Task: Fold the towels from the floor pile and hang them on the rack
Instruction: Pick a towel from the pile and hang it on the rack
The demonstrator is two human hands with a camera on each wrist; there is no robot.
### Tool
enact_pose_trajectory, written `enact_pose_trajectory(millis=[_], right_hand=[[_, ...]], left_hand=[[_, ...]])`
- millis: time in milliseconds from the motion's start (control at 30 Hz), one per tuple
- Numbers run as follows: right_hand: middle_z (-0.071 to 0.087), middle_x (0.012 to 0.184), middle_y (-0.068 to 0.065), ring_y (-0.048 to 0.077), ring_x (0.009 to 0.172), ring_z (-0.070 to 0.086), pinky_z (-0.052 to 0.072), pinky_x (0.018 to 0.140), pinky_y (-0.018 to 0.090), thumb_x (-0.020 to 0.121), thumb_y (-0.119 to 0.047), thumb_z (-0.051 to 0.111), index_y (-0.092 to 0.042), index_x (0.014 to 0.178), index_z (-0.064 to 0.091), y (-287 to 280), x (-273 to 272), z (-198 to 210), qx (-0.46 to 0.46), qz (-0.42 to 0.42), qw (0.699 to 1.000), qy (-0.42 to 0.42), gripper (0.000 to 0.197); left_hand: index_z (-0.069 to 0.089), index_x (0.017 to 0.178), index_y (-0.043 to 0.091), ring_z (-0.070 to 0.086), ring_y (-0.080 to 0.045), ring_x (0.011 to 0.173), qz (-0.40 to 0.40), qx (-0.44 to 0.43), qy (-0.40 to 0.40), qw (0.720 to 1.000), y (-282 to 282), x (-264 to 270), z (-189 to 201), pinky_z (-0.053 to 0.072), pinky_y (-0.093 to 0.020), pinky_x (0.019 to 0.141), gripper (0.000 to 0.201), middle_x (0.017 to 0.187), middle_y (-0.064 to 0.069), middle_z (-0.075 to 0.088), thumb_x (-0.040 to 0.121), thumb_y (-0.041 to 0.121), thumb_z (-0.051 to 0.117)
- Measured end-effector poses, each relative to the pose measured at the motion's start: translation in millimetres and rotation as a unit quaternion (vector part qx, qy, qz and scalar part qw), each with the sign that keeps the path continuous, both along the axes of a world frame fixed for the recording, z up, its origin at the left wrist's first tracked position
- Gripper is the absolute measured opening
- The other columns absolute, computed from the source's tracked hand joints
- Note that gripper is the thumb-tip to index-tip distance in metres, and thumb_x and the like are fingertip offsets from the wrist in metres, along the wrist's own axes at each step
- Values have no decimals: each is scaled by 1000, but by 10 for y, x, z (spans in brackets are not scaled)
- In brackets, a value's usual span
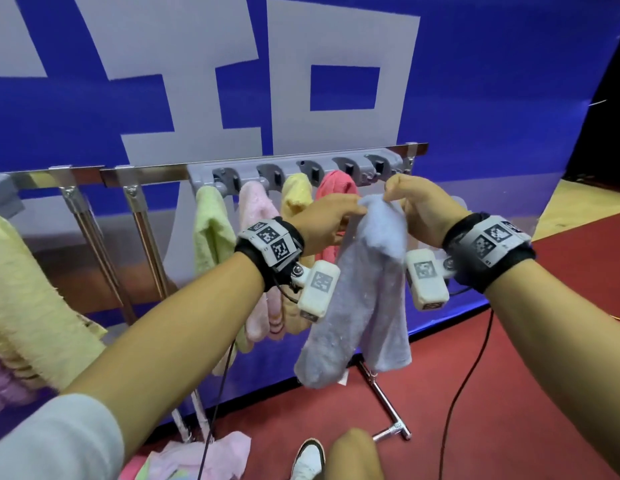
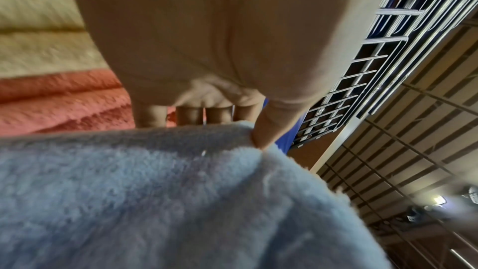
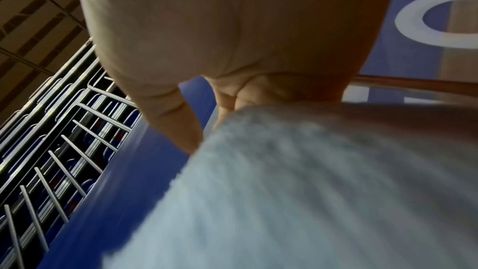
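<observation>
Towel [image 1: 357, 306] between hands [image 1: 325, 220], before rack [image 1: 301, 168]; pile [image 1: 197, 459] below.

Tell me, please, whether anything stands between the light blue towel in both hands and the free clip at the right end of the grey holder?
Nothing visible does. The light blue towel, pinched by the left hand and right hand, hangs just below the rightmost clip; the red towel occupies the neighbouring clip.

Lt-blue towel [image 1: 357, 306]; red carpet [image 1: 509, 393]; blue/white banner [image 1: 197, 98].
</observation>
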State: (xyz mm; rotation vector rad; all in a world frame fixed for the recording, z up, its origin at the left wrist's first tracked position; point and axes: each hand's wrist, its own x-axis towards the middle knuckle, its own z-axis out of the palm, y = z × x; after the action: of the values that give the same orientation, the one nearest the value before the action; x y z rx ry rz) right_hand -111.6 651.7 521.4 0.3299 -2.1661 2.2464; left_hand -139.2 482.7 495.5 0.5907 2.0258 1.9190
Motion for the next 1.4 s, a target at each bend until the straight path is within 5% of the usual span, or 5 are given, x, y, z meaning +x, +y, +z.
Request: enact_pose_trajectory(millis=[267, 467, 767, 1033, 1400], right_hand=[[53, 74, 8, 20, 60, 56, 48, 51, 23, 79, 6, 56, -13, 73, 54, 510, -333, 145, 34, -3, 999, 21, 20], [56, 72, 1, 15, 61, 58, 48, 56, 22, 78, 7, 56, -12, 71, 53, 652, -645, 125, 38, -33, 998, 42, 20], [55, 66, 1, 16, 58, 56, 46, 52, 22, 82, 8, 54, -13, 68, 49, 735, -888, 96, 40, -41, 998, 38, 26], [52, 68, 3, 18, 61, 53, 45, 52, 22, 78, 6, 59, -16, 67, 53, 683, -1053, 118, 76, 2, 996, 43, 25], [48, 65, 3, 16, 53, 53, 44, 49, 21, 85, 11, 50, -15, 70, 46, 584, -1313, 393, 87, 33, 994, 52, 31]], left_hand=[[62, 89, 23, 56, -7, 65, 51, 40, -19, 998, 584, -219, 143, 44, -21, 60, 7, 71, 8, 61, 92, 25, 55], [52, 106, 15, 57, -19, 97, 172, 57, 206, 962, 654, -382, 26, 47, -37, 91, 29, 104, -5, 59, 80, 19, 61], [42, 138, 22, 52, -20, 117, 251, -390, 547, 697, 673, -446, -113, 29, -50, 101, 76, 134, 1, 48, 68, 52, 46], [48, 131, 25, 56, -16, 109, 307, -448, 510, 667, 649, -626, -153, 23, -51, 99, 88, 129, 5, 51, 62, 80, 45], [48, 120, 21, 58, -21, 98, 366, -377, 477, 704, 636, -757, -34, 25, -50, 101, 62, 109, 3, 54, 60, 20, 65]])
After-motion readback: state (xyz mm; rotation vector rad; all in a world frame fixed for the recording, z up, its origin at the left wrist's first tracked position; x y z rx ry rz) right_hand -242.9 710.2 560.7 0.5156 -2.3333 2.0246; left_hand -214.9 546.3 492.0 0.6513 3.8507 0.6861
